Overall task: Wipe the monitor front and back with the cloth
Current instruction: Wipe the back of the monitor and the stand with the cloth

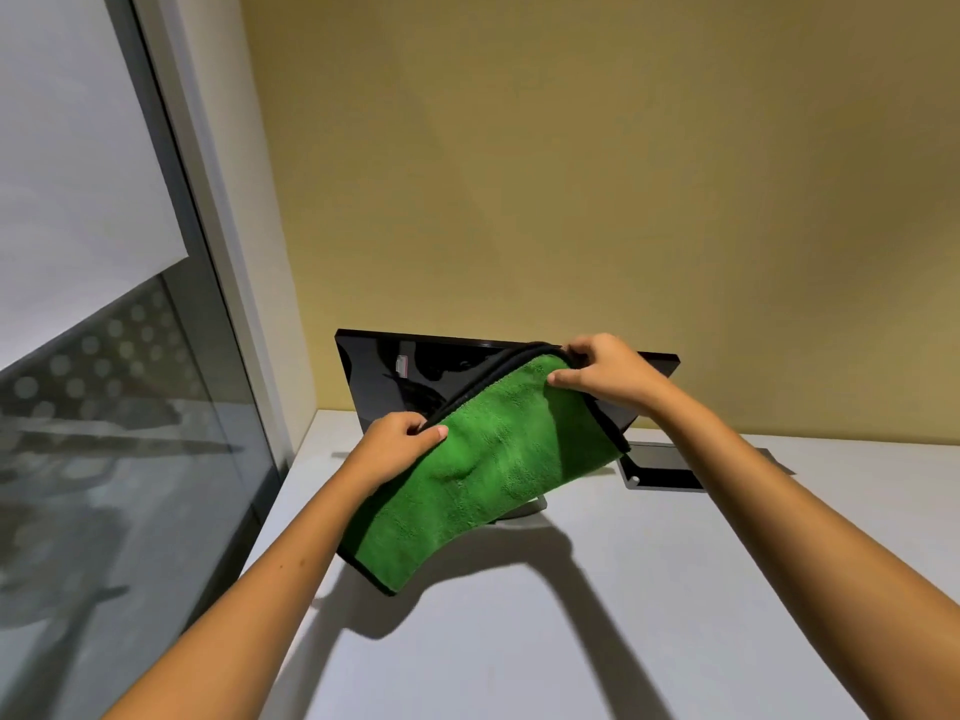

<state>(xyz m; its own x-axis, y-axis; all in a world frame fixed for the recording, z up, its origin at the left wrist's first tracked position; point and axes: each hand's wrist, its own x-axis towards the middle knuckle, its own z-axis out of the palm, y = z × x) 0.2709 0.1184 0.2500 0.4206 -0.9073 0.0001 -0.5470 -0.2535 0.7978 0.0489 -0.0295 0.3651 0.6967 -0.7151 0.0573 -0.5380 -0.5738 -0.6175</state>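
Green cloth (pixel 483 475) hangs before the monitor (pixel 384 376) — left hand (pixel 400 441) and right hand (pixel 608 374) pinch its top edge — likely readying it; next, press it flat on the glossy panel.

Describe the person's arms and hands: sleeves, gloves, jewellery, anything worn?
Both forearms are bare as far as the frame shows, with no sleeves in view. The left hand and right hand wear no gloves, and no watch, bracelet or ring is visible. Fingernails look short and unpainted.

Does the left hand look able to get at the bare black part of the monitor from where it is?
Probably yes. The left hand pinches the green cloth just below the monitor, with nothing between them, though it is busy with the cloth.
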